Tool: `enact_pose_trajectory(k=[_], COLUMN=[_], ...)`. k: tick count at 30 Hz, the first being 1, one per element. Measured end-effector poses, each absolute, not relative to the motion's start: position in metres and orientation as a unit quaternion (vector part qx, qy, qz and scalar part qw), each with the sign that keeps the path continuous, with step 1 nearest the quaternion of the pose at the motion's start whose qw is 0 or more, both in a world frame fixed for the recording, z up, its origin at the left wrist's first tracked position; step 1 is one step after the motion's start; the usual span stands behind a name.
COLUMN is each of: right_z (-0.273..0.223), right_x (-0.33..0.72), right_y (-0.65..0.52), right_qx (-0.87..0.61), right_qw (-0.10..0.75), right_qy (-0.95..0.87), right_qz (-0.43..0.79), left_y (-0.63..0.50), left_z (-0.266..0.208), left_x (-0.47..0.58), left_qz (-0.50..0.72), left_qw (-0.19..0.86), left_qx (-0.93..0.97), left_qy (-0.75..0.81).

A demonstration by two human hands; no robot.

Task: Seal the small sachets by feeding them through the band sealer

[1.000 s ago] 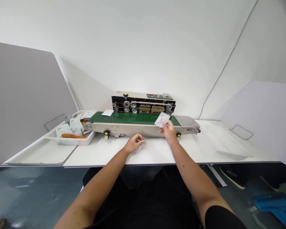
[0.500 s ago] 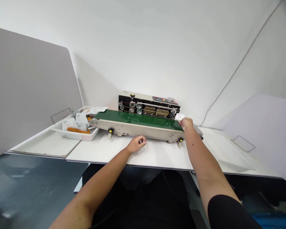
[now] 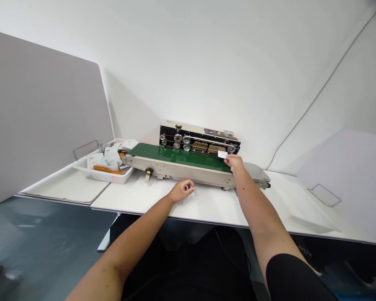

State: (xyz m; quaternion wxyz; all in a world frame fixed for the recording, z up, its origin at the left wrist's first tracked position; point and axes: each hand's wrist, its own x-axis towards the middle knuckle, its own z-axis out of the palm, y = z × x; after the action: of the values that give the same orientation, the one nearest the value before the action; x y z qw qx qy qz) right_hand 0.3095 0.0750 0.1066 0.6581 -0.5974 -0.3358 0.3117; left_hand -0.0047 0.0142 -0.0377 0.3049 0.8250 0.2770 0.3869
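Observation:
My right hand (image 3: 234, 162) pinches a small white packet (image 3: 222, 154) by its right side. The packet is held upright over the green conveyor belt (image 3: 153, 153), at the front of the band sealer (image 3: 200, 140) with its rollers and brass-coloured blocks. My left hand (image 3: 181, 191) rests low over the white table in front of the conveyor, fingers curled in a pinch. A pale, clear-looking item (image 3: 182, 200) shows just below that hand. Whether those fingers hold it, I cannot tell.
At the left end of the conveyor stands a white bin (image 3: 113, 177) of white packets with orange strips. A shallow white tray (image 3: 313, 217) with a wire handle lies to the right. Grey panel (image 3: 44, 108) stands left; a cable runs down the right wall.
My right hand has moved left along the belt with the packet, from the sealer's right end to in front of its blocks. My left hand keeps its curled pose. The view has shifted slightly.

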Motion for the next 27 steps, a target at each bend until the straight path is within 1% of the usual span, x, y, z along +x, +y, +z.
enact_pose_trajectory(k=[4,8,11,15,18,20,23,27], right_z=[0.113,0.110,0.082,0.017,-0.020,-0.031,-0.035,-0.036], right_x=[0.296,0.279,0.251,0.197,0.168,0.160,0.160,0.164], right_y=[0.068,0.040,0.006,-0.040,-0.056,-0.058,-0.054,-0.052], right_qx=[-0.614,-0.594,-0.552,-0.480,-0.448,-0.429,-0.398,-0.384], right_qw=[0.626,0.622,0.581,0.444,0.372,0.340,0.307,0.301], right_qy=[-0.390,-0.475,-0.582,-0.741,-0.798,-0.823,-0.851,-0.859], right_qz=[0.281,0.187,0.137,0.154,0.157,0.155,0.154,0.153], left_y=[0.013,0.011,0.010,0.010,0.010,0.010,0.010,0.011], left_z=[-0.036,-0.032,-0.030,-0.028,-0.026,-0.024,-0.023,-0.022], left_x=[-0.006,-0.007,-0.007,-0.009,-0.013,-0.015,-0.017,-0.016], left_qz=[0.387,0.385,0.389,0.407,0.427,0.436,0.434,0.420], left_qw=[0.299,0.291,0.284,0.268,0.248,0.235,0.224,0.225], left_qx=[0.827,0.828,0.822,0.806,0.789,0.781,0.782,0.792], left_qy=[0.278,0.286,0.303,0.337,0.366,0.381,0.388,0.381])
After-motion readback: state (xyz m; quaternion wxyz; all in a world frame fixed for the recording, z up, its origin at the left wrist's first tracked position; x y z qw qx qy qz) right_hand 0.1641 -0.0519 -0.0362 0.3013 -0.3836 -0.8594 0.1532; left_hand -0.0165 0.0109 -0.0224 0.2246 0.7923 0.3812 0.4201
